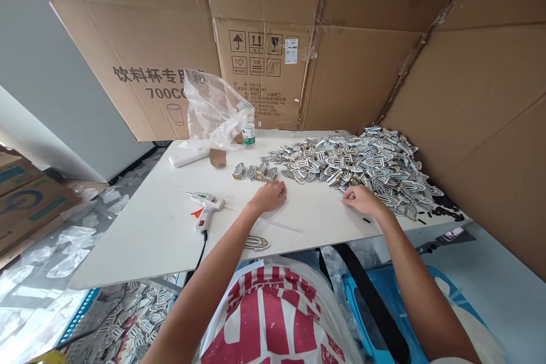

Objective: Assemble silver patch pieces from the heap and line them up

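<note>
My left hand [272, 195] rests on the white table with its fingers curled, just in front of small stacks of metal pieces [261, 172]. Whatever its fingers may hold is hidden. To the right, my right hand [362, 199] has its thumb and fingers pressed together at the front edge of a large heap of flat, oval, openwork metal pieces [362, 159]; I cannot make out anything in that pinch. One single oval openwork piece [256, 243] lies near the table's front edge. A white glue gun [207, 209] with an orange trigger lies left of my left hand.
A clear glue stick [281, 226] lies between my arms. Behind stand a bottle [248, 135], a plastic bag [213, 108] and a brown scrap [218, 158]. Small black pieces [447, 213] are scattered at the right corner. Cardboard walls [264, 0] enclose the table's back and right.
</note>
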The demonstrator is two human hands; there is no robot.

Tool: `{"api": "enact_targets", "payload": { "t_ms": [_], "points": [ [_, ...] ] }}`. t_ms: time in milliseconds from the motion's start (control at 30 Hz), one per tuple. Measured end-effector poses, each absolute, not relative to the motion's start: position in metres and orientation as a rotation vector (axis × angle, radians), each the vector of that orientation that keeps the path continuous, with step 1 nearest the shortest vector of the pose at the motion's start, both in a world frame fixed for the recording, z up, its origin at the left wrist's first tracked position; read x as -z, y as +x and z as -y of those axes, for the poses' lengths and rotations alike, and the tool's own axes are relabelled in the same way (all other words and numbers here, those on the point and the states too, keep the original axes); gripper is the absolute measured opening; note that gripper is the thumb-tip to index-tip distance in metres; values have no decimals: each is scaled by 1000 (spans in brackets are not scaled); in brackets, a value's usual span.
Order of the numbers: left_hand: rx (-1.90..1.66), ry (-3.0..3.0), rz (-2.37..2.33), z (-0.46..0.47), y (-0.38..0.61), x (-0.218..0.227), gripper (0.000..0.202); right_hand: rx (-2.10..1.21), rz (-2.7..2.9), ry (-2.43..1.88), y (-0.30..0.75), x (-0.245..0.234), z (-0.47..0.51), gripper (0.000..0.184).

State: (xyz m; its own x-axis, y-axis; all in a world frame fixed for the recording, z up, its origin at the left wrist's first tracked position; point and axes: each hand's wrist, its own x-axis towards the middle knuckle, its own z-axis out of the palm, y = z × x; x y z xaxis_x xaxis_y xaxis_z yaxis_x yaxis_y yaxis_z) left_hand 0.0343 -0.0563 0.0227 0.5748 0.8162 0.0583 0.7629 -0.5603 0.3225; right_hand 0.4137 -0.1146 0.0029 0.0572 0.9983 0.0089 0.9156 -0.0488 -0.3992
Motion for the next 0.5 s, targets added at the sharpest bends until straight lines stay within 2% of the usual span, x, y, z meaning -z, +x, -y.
{"api": "enact_targets", "payload": {
  "t_ms": [500],
  "points": [
    [-293,2537,-1309,58,34,-25,16,-314,1924,-2053,403,-7,131,9]
  ]
}}
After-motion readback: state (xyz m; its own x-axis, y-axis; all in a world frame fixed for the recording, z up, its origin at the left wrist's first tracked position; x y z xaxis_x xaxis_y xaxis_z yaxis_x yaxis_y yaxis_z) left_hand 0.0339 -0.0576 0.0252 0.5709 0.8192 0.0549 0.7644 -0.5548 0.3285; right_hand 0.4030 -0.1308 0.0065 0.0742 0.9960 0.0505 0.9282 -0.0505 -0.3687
